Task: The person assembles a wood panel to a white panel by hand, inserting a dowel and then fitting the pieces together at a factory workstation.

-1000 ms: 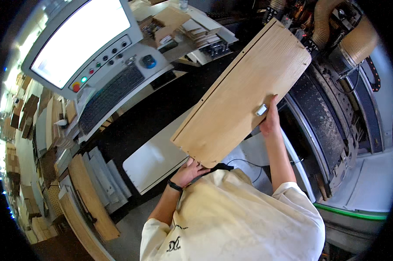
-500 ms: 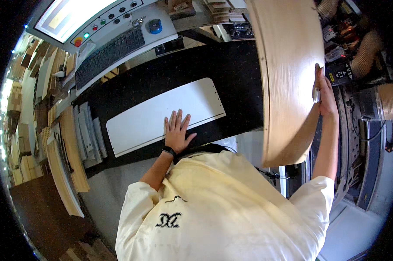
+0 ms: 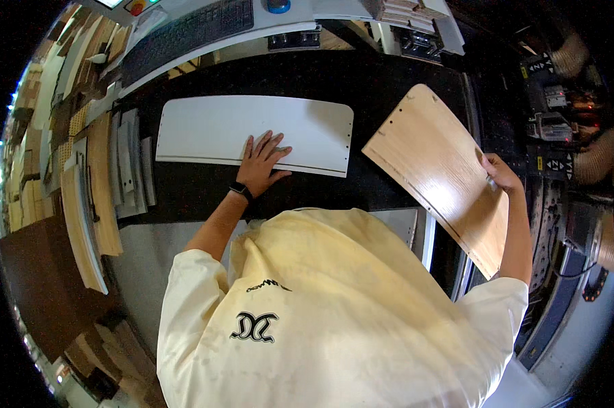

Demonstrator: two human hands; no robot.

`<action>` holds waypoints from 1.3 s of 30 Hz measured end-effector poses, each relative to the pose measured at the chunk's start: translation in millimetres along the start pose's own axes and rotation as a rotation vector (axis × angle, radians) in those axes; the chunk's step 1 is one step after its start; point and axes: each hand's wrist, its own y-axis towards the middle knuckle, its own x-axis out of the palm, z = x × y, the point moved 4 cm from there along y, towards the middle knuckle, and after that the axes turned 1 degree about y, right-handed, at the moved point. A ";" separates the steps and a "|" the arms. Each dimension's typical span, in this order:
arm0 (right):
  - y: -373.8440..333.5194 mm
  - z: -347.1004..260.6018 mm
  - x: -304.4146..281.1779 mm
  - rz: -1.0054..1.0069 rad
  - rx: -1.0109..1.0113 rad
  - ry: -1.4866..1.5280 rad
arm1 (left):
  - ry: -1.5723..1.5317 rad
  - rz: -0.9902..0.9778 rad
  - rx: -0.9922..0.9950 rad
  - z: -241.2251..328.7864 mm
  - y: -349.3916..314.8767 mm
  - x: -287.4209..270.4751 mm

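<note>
A white board (image 3: pixel 205 129) with rounded far corners, small holes along its short ends and a groove by its near edge lies on the black work surface (image 3: pixel 334 194). My left hand (image 3: pixel 260 166), wearing a dark watch, rests flat on its near side with the fingers spread. To the right, a light wood-grain board (image 3: pixel 436 160) with holes near its edges lies slanted, its far end over the black surface. My right hand (image 3: pixel 502 173) grips its right edge, the thumb on top. Something small and pale shows at those fingertips; its kind cannot be made out.
A keyboard (image 3: pixel 191 37) and a blue round object (image 3: pixel 277 5) are on the grey console beyond. Grey strips (image 3: pixel 127 163) and long wooden pieces (image 3: pixel 103 197) stand at the left. Machinery with hoses (image 3: pixel 565 122) lines the right side. Stacked boards (image 3: pixel 412 13) lie far back.
The wood-grain board has come down from a raised, near-upright position to a flatter, slanted one, my right hand still on its edge. The white board has turned straighter under my left hand. The view has shifted.
</note>
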 end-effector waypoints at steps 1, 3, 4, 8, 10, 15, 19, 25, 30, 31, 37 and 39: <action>9.1 5.9 -4.9 -0.061 0.012 -0.050 | 0.005 -0.017 0.016 0.6 3.3 -1.3; 17.2 -22.9 6.7 -0.211 0.035 -0.142 | 0.025 -0.050 -0.002 -4.9 2.0 -2.6; 22.8 -20.5 15.2 -0.162 -0.024 -0.096 | 0.031 -0.060 -0.003 -5.7 3.1 -2.7; 60.0 -7.9 30.8 -0.411 0.068 -0.223 | 0.037 -0.122 -0.016 -4.4 11.3 -1.8; 68.7 -1.6 39.8 -0.328 0.083 -0.268 | 0.052 -0.148 -0.013 -5.6 13.7 0.6; 89.8 -28.3 64.2 -0.353 0.202 -0.322 | 0.051 -0.116 -0.009 -6.3 12.7 3.3; 103.5 -23.9 67.5 -0.229 0.145 -0.331 | 0.059 -0.122 -0.018 -4.8 14.0 4.5; 109.2 -42.5 78.0 -0.181 0.133 -0.205 | 0.002 -0.066 -0.025 -1.6 9.0 5.3; 109.2 -52.4 77.5 -0.108 -0.041 -0.311 | 0.005 -0.048 -0.020 2.5 13.5 3.6; 107.1 -55.5 78.9 -0.093 -0.079 -0.303 | -0.003 -0.047 -0.016 2.6 13.0 3.2; 82.3 -92.8 75.5 0.348 -0.602 -0.396 | -0.036 -0.042 -0.008 0.7 10.8 5.0; 75.8 -109.3 73.0 0.455 -0.701 -0.336 | -0.029 -0.028 -0.005 1.5 9.9 4.7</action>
